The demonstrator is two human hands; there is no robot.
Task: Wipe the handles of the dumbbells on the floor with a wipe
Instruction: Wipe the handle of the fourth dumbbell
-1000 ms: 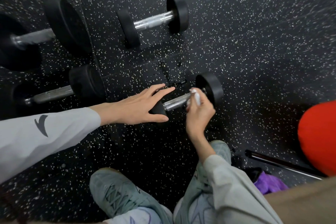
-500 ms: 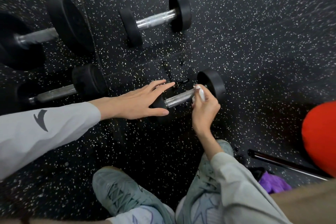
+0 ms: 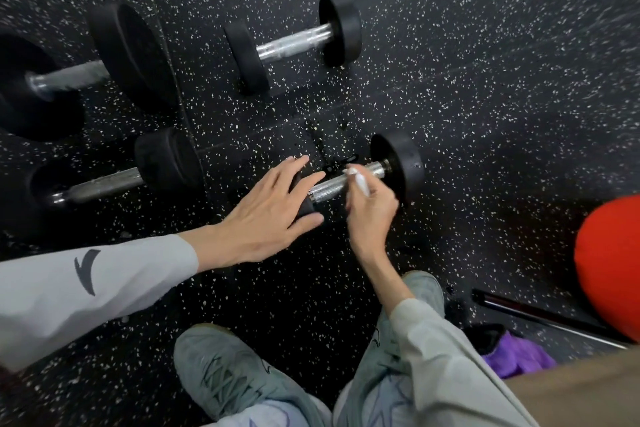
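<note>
Nearest the camera, two grey-green shoes [image 3: 228, 367] stand on the speckled black floor [image 3: 485, 80], and just beyond them lies the small dumbbell [image 3: 367, 177] being cleaned. The left hand [image 3: 266, 211] rests with straight, spread fingers on its near-left weight, steadying it rather than gripping. The right hand [image 3: 372, 211] has its fingers curled round a bunched white wipe [image 3: 360, 180], which is pressed to the knurled metal handle about midway along. The step in hand looks like the wiping of this first handle. Next, I judge, the wipe must travel along the bar to the collars and round its underside, the left hand stopping any roll. Farther off, three more dumbbells wait: one at left [image 3: 114, 173], a large one [image 3: 86, 69] behind it, another [image 3: 294, 42] beyond.
</note>
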